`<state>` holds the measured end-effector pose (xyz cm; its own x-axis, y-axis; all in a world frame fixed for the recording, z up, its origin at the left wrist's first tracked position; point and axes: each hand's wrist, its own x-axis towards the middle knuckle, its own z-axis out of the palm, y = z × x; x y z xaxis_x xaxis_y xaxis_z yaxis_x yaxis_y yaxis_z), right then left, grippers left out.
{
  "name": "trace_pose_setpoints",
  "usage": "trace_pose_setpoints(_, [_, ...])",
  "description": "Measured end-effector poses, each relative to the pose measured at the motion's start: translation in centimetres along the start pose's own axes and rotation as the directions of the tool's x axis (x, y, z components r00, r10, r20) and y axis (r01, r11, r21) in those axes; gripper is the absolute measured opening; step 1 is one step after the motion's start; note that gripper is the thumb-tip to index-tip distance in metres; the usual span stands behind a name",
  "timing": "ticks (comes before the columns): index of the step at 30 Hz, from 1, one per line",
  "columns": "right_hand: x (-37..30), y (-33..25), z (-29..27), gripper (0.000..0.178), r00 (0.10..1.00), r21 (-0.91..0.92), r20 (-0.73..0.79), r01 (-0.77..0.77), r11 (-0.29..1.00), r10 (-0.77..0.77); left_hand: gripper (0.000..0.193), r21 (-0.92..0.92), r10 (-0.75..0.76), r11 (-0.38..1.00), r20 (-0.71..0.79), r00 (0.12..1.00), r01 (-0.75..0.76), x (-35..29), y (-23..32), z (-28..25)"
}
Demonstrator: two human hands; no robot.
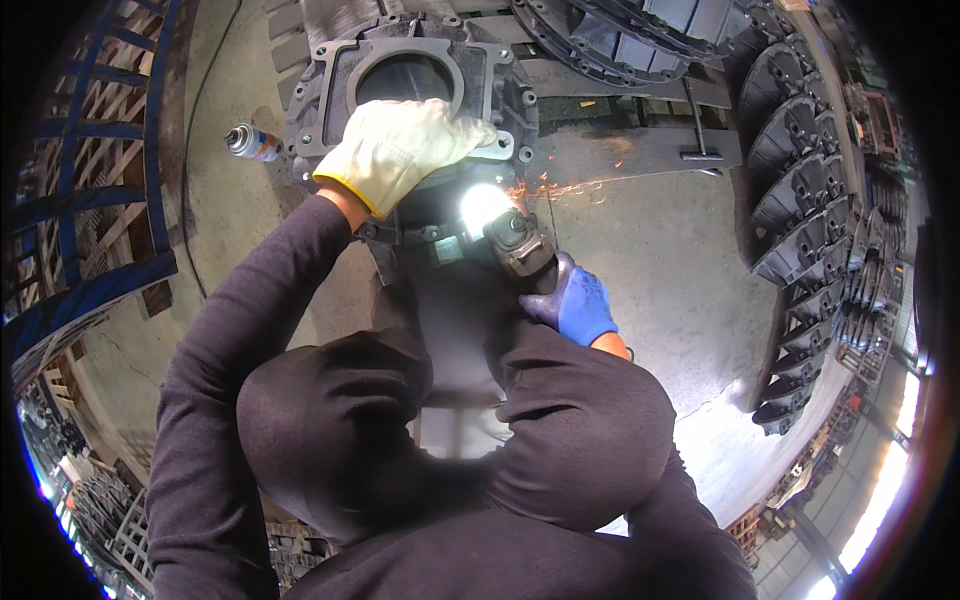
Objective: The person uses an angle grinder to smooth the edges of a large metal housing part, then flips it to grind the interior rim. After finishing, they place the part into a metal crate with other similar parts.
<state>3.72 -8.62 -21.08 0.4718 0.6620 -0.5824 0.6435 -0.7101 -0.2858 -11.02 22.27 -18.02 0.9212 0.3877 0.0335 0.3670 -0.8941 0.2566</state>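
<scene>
My left hand (400, 150), in a white glove with a yellow cuff, is closed over the near rim of a grey metal casting (330, 85). The casting has a large round opening, and bolt holes run along its flange. My right hand (583, 303), in a blue glove, grips an angle grinder (517, 243) by its body. At the casting's near edge the grinder's disc is lost in a bright white glare. Orange sparks (565, 188) fly off to the right from there. Part of the right-hand fingers is hidden behind the tool.
A spray can (252, 142) lies left of the casting. A T-shaped metal tool (700, 130) rests on a flat plate to the right. Large round castings (620, 40) lie beyond it, and several curved black parts (790, 190) line the right side. Blue metal racking (155, 130) stands at left.
</scene>
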Motion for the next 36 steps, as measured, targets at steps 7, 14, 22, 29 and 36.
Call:
trace_pose_setpoints(7, [0.3,0.7,0.4,0.085,0.999,0.064,-0.029,0.022,0.998,-0.020,0.053,0.001,-0.008,1.000,0.043,0.999,0.008,0.1,0.0,0.1])
trace_pose_setpoints(14, [-1.9,1.7,-0.8,0.079,0.998,0.173,0.018,-0.062,0.983,0.060,0.064,-0.098,-0.126,0.988,-0.096,0.987,0.117,0.2,0.7,-0.4])
trace_pose_setpoints(22, [-0.2,1.3,-0.1,0.080,1.000,0.124,-0.010,0.029,0.992,-0.028,0.063,-0.091,-0.070,0.994,-0.138,0.988,0.058,-0.1,0.4,-0.2])
trace_pose_setpoints(29, [0.4,1.3,0.5,0.083,0.997,0.096,-0.042,0.072,0.993,-0.068,0.065,-0.094,-0.091,0.992,-0.107,0.990,0.081,0.0,0.4,0.1])
trace_pose_setpoints(36, [-0.1,0.6,0.0,0.081,0.998,0.039,-0.048,0.038,0.998,-0.036,0.064,-0.090,-0.067,0.994,-0.160,0.985,0.053,0.0,0.1,0.4])
